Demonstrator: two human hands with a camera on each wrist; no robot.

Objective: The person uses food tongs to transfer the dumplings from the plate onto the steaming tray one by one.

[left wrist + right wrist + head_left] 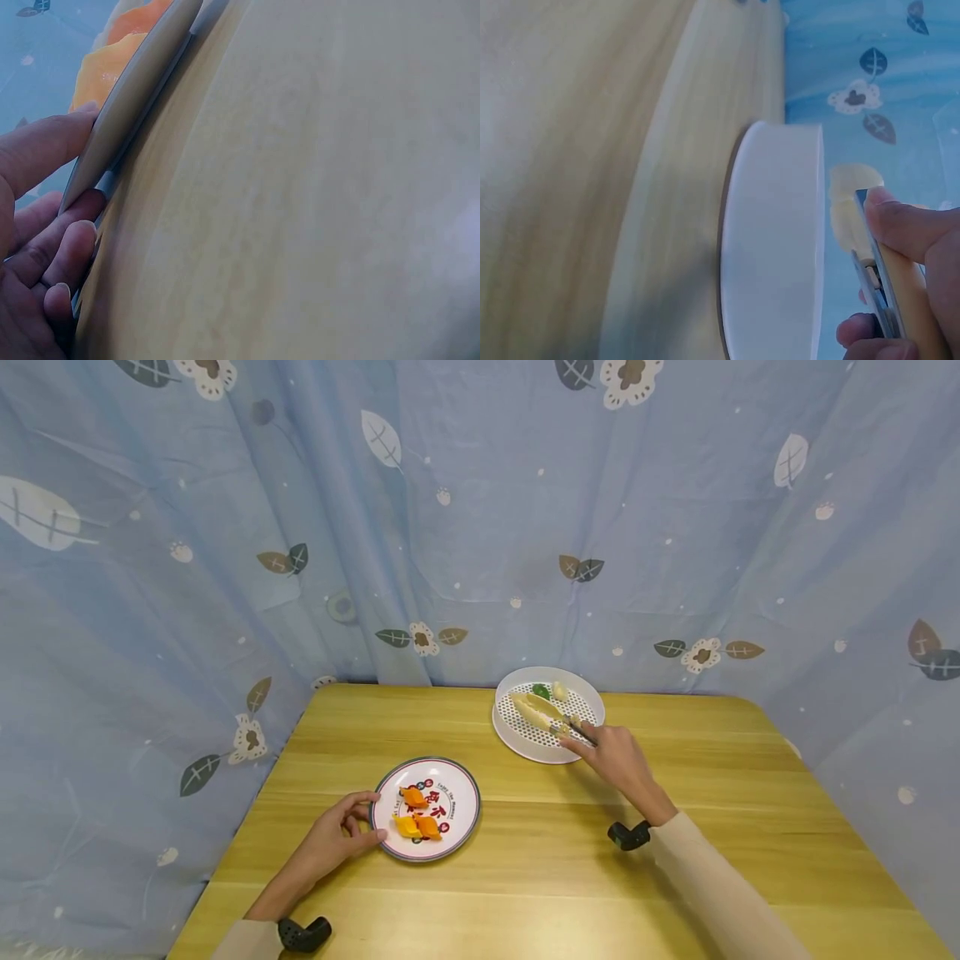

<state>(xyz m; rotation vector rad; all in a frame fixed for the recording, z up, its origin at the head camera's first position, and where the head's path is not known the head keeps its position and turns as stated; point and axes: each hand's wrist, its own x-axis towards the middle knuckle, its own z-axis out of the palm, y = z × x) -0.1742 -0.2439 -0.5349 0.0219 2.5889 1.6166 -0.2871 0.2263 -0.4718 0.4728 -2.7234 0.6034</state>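
Observation:
My left hand [339, 837] pinches the near-left rim of a round patterned plate [459, 777] that lies flat on the table. In the left wrist view the thumb [41, 150] lies on the plate's rim [131, 97] and the fingers curl under it. Three orange dumplings [417, 814] lie on the plate, and an orange dumpling [105, 64] shows past the rim. My right hand [617, 758] grips tan and metal tongs [551, 717] that reach over a white perforated tray [525, 743]. A pale dumpling [559, 690] and a green piece [541, 691] lie in the tray. In the right wrist view, the tongs [881, 289] pass over the tray's wall [772, 247] beside the pale dumpling [849, 199].
The wooden table [540, 860] stands against a blue curtain [480, 527] printed with leaves, which encloses it at the back and both sides. A black wrist camera mount [628, 835] shows under my right wrist.

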